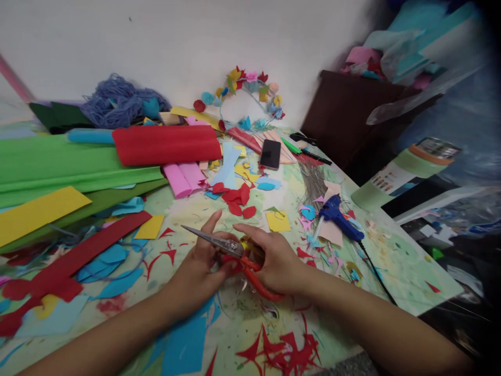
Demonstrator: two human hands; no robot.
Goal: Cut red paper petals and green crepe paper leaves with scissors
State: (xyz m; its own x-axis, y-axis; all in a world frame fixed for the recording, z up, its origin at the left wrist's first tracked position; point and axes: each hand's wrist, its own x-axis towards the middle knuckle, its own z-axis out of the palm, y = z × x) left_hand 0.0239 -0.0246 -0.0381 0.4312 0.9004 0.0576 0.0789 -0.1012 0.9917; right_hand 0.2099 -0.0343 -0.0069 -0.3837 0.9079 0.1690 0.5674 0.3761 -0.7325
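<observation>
My right hand (279,261) is closed around the orange handles of a pair of scissors (256,279), whose blades point left and look closed. Close against it, my left hand (201,269) pinches a small piece of red paper (233,265) between thumb and fingers, partly hidden by the scissors. The blades pass in front of the left fingers. Beyond both hands lies a pile of cut red petals (237,197). Red paper scraps (279,350) are scattered near the table's front edge, beside a blue paper sheet (183,342).
A blue glue gun (340,216) with a black cord lies on the right, near a green bottle (403,175). A phone (270,154) rests farther back. Rolled red paper (166,145), green paper (58,164) and blue yarn (117,102) fill the left. A flower wreath (250,78) leans on the wall.
</observation>
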